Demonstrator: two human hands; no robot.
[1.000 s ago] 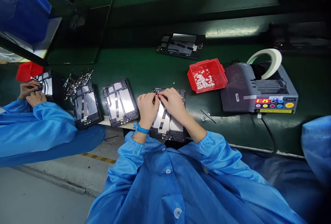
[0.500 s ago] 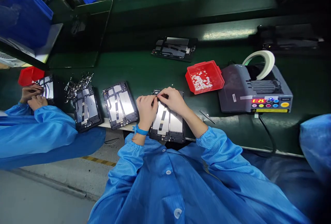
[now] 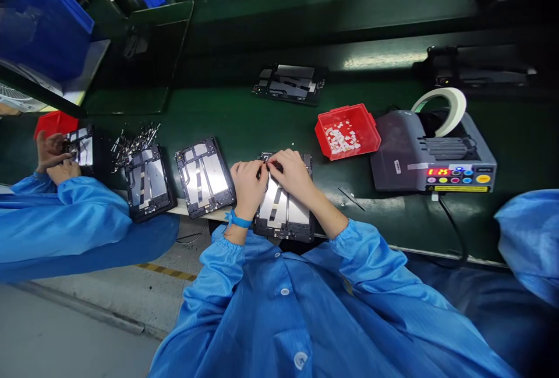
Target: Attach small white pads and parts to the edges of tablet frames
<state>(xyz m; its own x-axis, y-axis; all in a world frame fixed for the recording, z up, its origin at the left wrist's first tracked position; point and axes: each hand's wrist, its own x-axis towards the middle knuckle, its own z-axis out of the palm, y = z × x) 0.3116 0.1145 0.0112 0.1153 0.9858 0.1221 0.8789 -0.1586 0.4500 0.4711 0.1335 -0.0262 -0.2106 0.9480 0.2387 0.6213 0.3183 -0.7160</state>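
An opened tablet [image 3: 301,210] lies in front of me at the bench edge, its silver inner plate and black ribbon strips exposed. Over its top left part, my left hand [image 3: 250,187] is closed, thumb and index finger pinched together. My right hand [image 3: 290,172] meets it there, also pinching, with its wrist across the tablet's right side. Whatever sits between the fingertips is too small and covered to make out. To the left of my hands rests a second opened tablet [image 3: 205,177], and beyond it a third tablet [image 3: 148,183].
A red tray [image 3: 348,131] with white bits stands beside a tape dispenser [image 3: 432,151]. Thin tweezers [image 3: 351,198] lie right of my tablet. Another opened tablet [image 3: 288,83] is farther back. At left, a co-worker's hands [image 3: 56,156] work near a heap of small metal parts [image 3: 136,144].
My hands stay pinched at the same spot on the tablet, with slight finger movement. The tablet farther back has shifted a little left. The co-worker's far hand has lifted and spread its fingers.
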